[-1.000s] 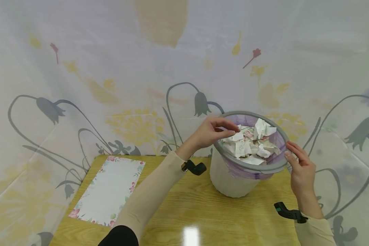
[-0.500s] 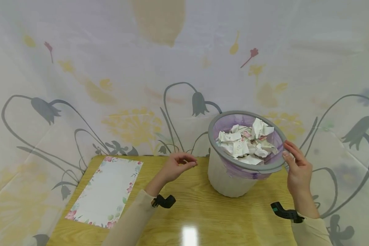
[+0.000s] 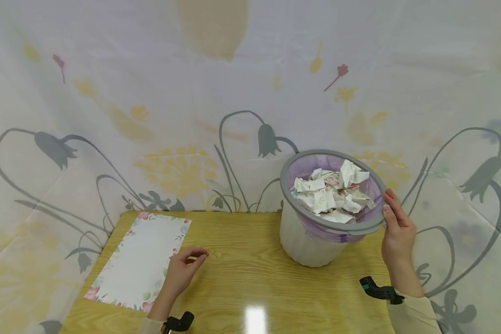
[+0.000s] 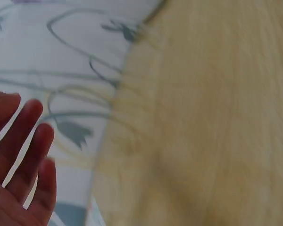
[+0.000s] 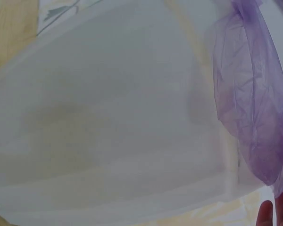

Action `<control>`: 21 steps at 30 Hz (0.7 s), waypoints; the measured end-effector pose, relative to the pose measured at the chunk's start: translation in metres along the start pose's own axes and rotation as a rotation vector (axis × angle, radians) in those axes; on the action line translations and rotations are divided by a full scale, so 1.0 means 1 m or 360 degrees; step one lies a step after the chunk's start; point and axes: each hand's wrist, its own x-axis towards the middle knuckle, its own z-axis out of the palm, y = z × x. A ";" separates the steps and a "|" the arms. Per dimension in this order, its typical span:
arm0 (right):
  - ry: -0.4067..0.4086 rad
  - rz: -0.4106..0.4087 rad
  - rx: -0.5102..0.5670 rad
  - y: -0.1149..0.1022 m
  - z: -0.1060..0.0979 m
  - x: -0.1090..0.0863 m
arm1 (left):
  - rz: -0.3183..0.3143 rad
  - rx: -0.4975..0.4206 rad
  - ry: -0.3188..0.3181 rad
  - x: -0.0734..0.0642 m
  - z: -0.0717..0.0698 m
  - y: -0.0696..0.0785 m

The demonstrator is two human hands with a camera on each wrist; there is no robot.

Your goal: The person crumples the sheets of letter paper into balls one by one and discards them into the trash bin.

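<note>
A white trash bin (image 3: 306, 239) with a grey rim stands on the wooden table at right in the head view. Inside its purple bag liner (image 3: 373, 190) lie crumpled white paper scraps (image 3: 334, 195), some with floral print. My right hand (image 3: 400, 241) grips the rim at its right side, thumb on the rim. In the right wrist view, the bin wall (image 5: 108, 103) fills most of the picture and only fingertips (image 5: 264, 214) show below the bag. My left hand (image 3: 183, 271), fingers loosely bent and holding nothing, hovers beside a flower-bordered paper sheet (image 3: 138, 260), overlapping its right edge.
The wooden table (image 3: 242, 269) reaches back to a floral curtain (image 3: 183, 111) that hangs behind it and along both sides. Dark wrist cameras are strapped to the left wrist (image 3: 177, 322) and the right wrist (image 3: 382, 291).
My left hand has moved from over the paper scraps in the bin, left and down toward the flower-bordered sheet. My right hand keeps its hold on the rim.
</note>
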 end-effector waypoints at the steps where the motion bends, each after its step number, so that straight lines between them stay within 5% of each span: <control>1: -0.0004 -0.0004 0.0015 0.001 0.000 0.000 | -0.0057 0.0056 0.0048 -0.006 -0.006 -0.005; 7: 0.0007 -0.0030 0.0005 0.004 0.001 -0.003 | -0.0310 0.0369 0.0315 -0.036 -0.032 -0.033; 11: 0.0115 -0.0068 -0.0056 0.002 0.002 -0.004 | -0.0433 0.0429 0.0458 -0.048 -0.042 -0.041; 15: 0.0271 -0.0053 -0.0197 0.003 -0.003 -0.013 | -0.0463 0.0450 0.0563 -0.061 -0.049 -0.046; 21: 0.0408 0.0066 -0.0457 0.019 -0.024 -0.047 | -0.0375 0.0525 0.0653 -0.071 -0.060 -0.057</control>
